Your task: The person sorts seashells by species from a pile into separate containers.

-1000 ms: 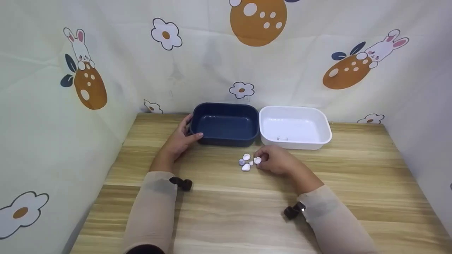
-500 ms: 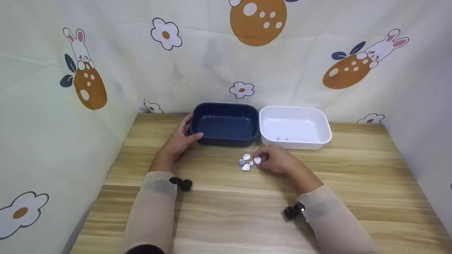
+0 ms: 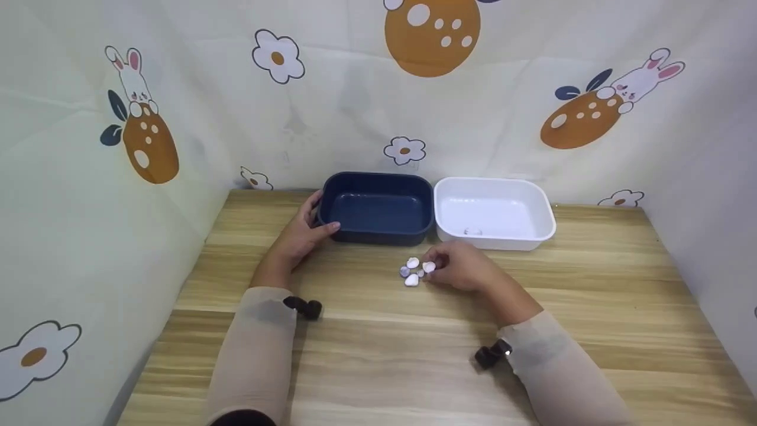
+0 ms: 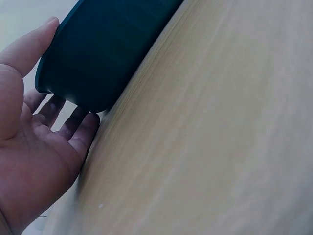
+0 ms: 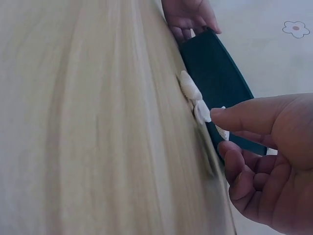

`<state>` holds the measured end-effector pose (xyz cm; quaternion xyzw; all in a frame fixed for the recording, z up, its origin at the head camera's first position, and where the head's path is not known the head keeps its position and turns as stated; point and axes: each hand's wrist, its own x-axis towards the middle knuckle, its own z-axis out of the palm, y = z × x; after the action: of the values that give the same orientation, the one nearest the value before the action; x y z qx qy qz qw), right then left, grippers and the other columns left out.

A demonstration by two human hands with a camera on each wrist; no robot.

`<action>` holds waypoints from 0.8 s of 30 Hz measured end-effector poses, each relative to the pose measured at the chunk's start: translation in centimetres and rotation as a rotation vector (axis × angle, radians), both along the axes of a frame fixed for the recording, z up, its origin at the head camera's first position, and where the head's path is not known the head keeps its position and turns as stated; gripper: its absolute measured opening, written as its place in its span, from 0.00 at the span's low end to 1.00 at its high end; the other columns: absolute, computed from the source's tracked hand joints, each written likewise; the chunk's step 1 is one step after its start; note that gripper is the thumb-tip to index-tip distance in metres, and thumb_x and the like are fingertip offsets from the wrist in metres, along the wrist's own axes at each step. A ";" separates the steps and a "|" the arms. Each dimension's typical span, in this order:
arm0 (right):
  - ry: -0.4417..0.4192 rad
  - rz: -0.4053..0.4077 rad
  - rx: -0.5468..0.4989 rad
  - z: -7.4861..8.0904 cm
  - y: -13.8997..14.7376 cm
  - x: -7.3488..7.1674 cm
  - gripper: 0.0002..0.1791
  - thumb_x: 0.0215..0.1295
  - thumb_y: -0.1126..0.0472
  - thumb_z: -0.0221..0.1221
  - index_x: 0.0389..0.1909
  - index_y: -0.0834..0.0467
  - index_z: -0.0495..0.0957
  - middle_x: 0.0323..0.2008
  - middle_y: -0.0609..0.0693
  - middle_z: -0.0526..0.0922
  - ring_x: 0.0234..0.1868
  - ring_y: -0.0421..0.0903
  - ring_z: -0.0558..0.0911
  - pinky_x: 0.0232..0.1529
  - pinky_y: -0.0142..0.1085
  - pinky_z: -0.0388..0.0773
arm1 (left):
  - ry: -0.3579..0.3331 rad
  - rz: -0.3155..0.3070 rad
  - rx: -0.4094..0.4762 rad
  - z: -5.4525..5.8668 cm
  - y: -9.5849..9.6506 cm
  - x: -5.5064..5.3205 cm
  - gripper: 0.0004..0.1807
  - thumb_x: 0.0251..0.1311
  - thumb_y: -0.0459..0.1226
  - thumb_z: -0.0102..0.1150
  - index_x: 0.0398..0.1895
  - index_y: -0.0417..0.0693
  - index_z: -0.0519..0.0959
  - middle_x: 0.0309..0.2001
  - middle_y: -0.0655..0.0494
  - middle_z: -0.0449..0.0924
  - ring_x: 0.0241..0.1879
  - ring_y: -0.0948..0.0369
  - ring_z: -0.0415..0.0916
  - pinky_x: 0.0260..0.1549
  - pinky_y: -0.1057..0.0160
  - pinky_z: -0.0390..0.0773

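Observation:
My left hand (image 3: 297,236) holds the left end of a dark blue plastic bin (image 3: 378,238), thumb at its rim. In the left wrist view the fingers (image 4: 88,132) lie along the bin's end wall. My right hand (image 3: 464,266) pinches a white seashell (image 3: 429,267) low over the table. In the right wrist view that seashell (image 5: 223,131) shows partly between thumb and index finger. Beside it lie a rounded white shell (image 3: 413,262), another white shell (image 3: 411,280), a small shell-like piece (image 3: 420,273) and a bluish-grey piece (image 3: 404,271).
A white plastic bin (image 3: 497,242) stands right of the blue one, their sides close together. Small whitish pieces (image 3: 473,231) lie inside near its front wall. Behind both bins hangs a printed curtain (image 3: 337,118). The wooden table (image 3: 378,355) extends toward me.
My right hand has shifted slightly left and away from me, and the pinched seashell has moved with it. The left hand and both bins have stayed put.

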<state>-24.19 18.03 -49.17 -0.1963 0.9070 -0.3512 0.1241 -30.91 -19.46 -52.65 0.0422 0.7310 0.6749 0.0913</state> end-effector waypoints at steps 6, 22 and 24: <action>-0.003 -0.054 -0.032 0.8 -0.6 0.4 0.12 0.58 0.65 0.73 0.44 0.53 0.89 0.35 0.46 0.86 0.38 0.43 0.81 0.43 0.37 0.78 | -0.009 -0.001 -0.007 0.1 0.0 0.0 0.56 0.65 0.39 0.76 0.88 0.60 0.49 0.88 0.51 0.51 0.87 0.54 0.51 0.84 0.52 0.59; 0.036 -0.156 -0.088 3.6 -2.7 -1.5 0.15 0.64 0.61 0.70 0.52 0.53 0.88 0.43 0.51 0.87 0.46 0.48 0.82 0.53 0.41 0.78 | -0.009 0.006 -0.024 0.2 0.1 0.0 0.53 0.67 0.37 0.73 0.88 0.62 0.51 0.87 0.50 0.53 0.86 0.53 0.52 0.84 0.51 0.57; 0.028 -0.154 -0.092 3.9 -3.2 -2.0 0.16 0.65 0.60 0.70 0.53 0.54 0.88 0.43 0.51 0.87 0.46 0.48 0.82 0.53 0.41 0.78 | -0.005 0.003 -0.014 0.2 0.1 0.0 0.52 0.67 0.35 0.72 0.88 0.62 0.51 0.87 0.50 0.53 0.86 0.53 0.52 0.84 0.51 0.59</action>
<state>-26.21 14.87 -45.28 -0.1362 0.9039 -0.3985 0.0748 -30.89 -19.38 -52.44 0.0390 0.7355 0.6701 0.0924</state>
